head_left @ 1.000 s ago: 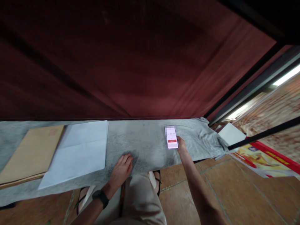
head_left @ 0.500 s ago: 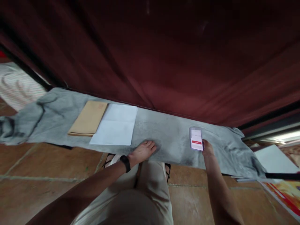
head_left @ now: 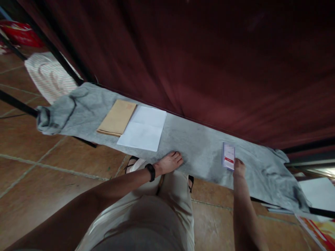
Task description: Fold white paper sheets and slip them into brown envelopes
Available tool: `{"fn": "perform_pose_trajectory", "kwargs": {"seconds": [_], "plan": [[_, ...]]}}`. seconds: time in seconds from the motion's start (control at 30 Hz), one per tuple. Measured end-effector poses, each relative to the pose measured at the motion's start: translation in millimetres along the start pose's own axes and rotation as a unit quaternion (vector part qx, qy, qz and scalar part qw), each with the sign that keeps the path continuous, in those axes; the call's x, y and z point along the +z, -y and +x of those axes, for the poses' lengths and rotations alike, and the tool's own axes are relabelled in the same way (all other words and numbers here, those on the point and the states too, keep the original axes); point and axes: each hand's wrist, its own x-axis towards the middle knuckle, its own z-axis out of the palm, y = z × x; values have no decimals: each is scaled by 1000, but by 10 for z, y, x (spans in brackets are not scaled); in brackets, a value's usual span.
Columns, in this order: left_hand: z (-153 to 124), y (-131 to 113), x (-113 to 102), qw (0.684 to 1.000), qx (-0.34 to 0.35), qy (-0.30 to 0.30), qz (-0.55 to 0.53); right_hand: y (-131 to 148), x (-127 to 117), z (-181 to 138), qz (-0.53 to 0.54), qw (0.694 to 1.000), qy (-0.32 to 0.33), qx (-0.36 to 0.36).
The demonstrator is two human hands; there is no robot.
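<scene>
My left hand [head_left: 170,162] lies flat with fingers stretched out on a grey cloth [head_left: 199,153] that covers a narrow table, a black watch on its wrist. My right hand [head_left: 238,167] touches the lower right corner of a lit phone [head_left: 228,156] that lies on the cloth, its screen white with a red bar. Its fingers are partly hidden, so a grip is unclear. A white sheet of paper [head_left: 143,128] lies on the cloth to the left, partly over a brown envelope [head_left: 116,118].
A dark red curtain [head_left: 199,59] hangs right behind the table. A striped cloth [head_left: 48,76] and a black frame bar [head_left: 15,103] are at the left. Papers [head_left: 318,193] and a colourful poster [head_left: 320,232] lie on the tiled floor at the right.
The view has swung left and pulled back, showing the table's left end. Both hands stay on the cloth, the right one still at the phone.
</scene>
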Motion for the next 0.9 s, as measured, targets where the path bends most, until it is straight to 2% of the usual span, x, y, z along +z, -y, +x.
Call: {"fn": "perform_pose_trajectory", "kwargs": {"seconds": [0.1, 0.17, 0.27, 0.37, 0.43, 0.5, 0.6, 0.67, 0.8, 0.9], "plan": [[-33, -2, -17, 1000, 9, -4, 8, 58, 35, -171, -46, 998, -47, 5], [-50, -4, -40, 1000, 9, -2, -4, 117, 140, -379, -53, 997, -54, -14], [-66, 6, -98, 1000, 5, 7, -25, 281, 429, -831, 1, 996, 22, -92], [-117, 90, -183, 999, -2, 2, -34, 522, 800, -1347, 83, 981, 135, -115], [-211, 209, -242, 998, -47, -23, -41, 691, 1044, -1658, 132, 966, 195, -108], [-368, 370, -286, 988, -137, -62, -40, 842, 1270, -1911, 172, 950, 239, -101], [-691, 620, -277, 954, -276, -113, -24, 1042, 1576, -2176, 201, 933, 286, -81], [-912, 743, -211, 936, -328, -125, -15, 1181, 1766, -2293, 188, 927, 315, -80], [-1232, 839, -29, 927, -357, -114, -3, 1490, 2088, -2462, 123, 934, 318, -107], [-1322, 844, 40, 932, -349, -100, 3, 1687, 2247, -2571, 70, 942, 305, -121]]}}
